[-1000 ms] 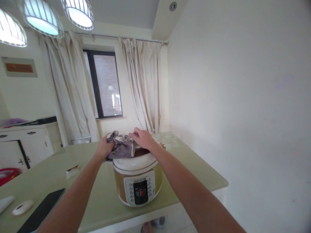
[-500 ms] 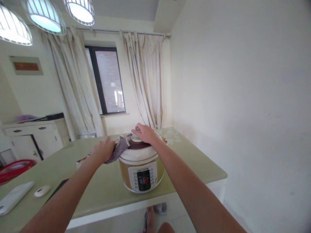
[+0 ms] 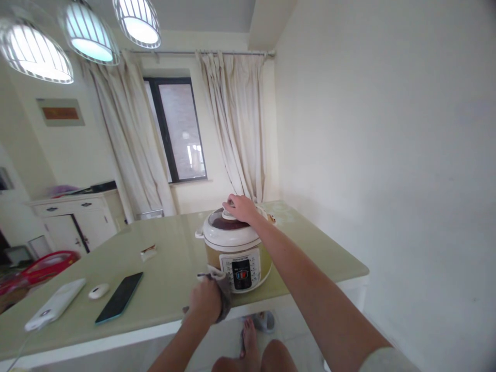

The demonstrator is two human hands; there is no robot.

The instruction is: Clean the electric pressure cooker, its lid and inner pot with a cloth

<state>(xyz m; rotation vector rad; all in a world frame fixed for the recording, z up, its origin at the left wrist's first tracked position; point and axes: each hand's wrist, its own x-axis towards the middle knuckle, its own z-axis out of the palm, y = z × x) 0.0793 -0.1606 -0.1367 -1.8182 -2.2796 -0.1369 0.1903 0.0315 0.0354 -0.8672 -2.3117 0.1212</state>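
Note:
A white and tan electric pressure cooker [image 3: 232,241] stands near the front edge of the green-topped table, its button panel facing me. My right hand [image 3: 241,208] rests on the knob at the top of its lid, fingers curled over it. Bunched in my left hand [image 3: 206,299] is a grey cloth [image 3: 223,295], held low beside the cooker's lower left front. The far side of the knob is hidden behind my right hand.
On the green table [image 3: 170,279], left of the cooker, lie a dark phone [image 3: 119,298], a small white oval object [image 3: 98,291], a white power bank-like device [image 3: 56,305] and a small packet [image 3: 148,252]. A wall stands to the right.
My left hand has moved with the cloth from beside the lid down to the cooker's lower front. My right hand stays at the lid knob. The view has shifted slightly left.

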